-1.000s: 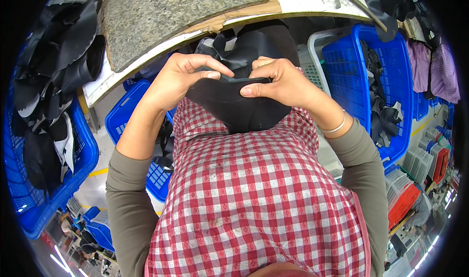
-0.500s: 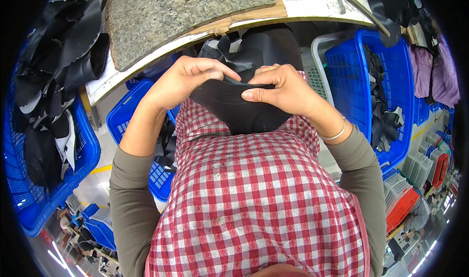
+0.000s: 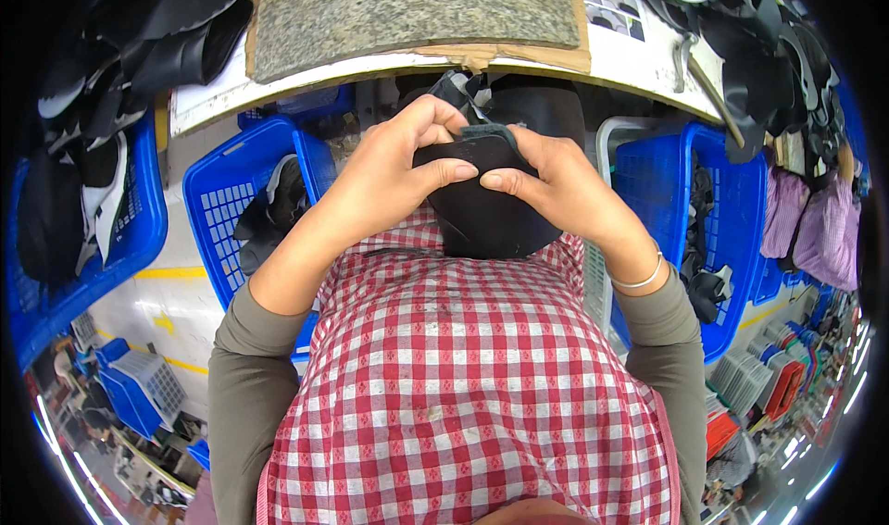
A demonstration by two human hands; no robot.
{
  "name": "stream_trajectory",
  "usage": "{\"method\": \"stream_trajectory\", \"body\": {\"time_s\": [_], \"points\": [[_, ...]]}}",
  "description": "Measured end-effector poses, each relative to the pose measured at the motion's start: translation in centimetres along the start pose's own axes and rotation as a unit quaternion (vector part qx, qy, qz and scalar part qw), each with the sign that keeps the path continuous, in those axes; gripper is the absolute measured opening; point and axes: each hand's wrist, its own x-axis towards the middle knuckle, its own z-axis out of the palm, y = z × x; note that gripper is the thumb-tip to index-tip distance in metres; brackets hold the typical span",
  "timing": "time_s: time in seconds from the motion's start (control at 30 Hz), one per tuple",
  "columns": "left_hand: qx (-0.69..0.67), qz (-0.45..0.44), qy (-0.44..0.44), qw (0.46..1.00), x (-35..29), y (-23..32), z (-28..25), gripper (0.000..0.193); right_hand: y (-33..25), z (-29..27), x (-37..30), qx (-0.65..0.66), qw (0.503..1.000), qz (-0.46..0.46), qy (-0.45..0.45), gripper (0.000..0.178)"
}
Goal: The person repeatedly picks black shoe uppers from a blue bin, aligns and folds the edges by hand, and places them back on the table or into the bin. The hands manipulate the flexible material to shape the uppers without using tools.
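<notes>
Left grip pinches a black piece, thumb on its near face, fingers curled at the upper edge; right grip clasps the same piece at upper right, thumb on the near face, other fingers mostly hidden behind. Thumb tips near each other, small gap between. Black piece sits between and below both grips, a grey-green strip along its upper edge, lower part by the checked apron; contact with the cloth, cannot tell. Light bracelet on the wrist behind right grip. Print: paper sheet with dark pictures, ahead and right of the grips on the white surface; any lettering too small to read. Apron, nearer the body than the grips: red and white checks, small red motifs. Speckled slab ahead of the grips, on a brown board on the surface. Curved metal piece and rod ahead-right, near the surface's edge. Blue crate left of left grip, black scraps inside. Another blue crate right of right grip, dark scraps in it, pale crate just beside, on the grip side.
</notes>
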Motion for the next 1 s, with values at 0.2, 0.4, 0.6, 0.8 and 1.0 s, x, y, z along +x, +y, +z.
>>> {"method": "stream_trajectory", "body": {"time_s": [0.2,0.4,0.6,0.8,1.0], "points": [[-0.005,0.000,0.019,1.000,-0.4,0.0,-0.1,0.034,-0.5,0.0,0.3,-0.061,0.997,0.010,-0.051,0.033],[-0.009,0.000,0.032,0.999,-0.4,-0.5,0.1,0.031,-0.9,-0.2,0.3,-0.071,0.995,0.007,-0.067,0.031],[0.009,-0.015,0.033,0.999,0.1,-0.1,0.3,0.025,-1.1,-0.3,0.0,-0.064,0.996,0.041,-0.056,0.030],[-0.013,-0.034,0.007,0.999,1.1,0.1,-0.2,0.021,-0.4,-0.4,0.5,-0.069,0.996,0.035,-0.050,0.029],[-0.018,-0.049,-0.060,0.997,2.9,0.2,-0.7,0.010,0.1,-0.2,0.3,-0.082,0.995,0.043,-0.038,0.031]]}}
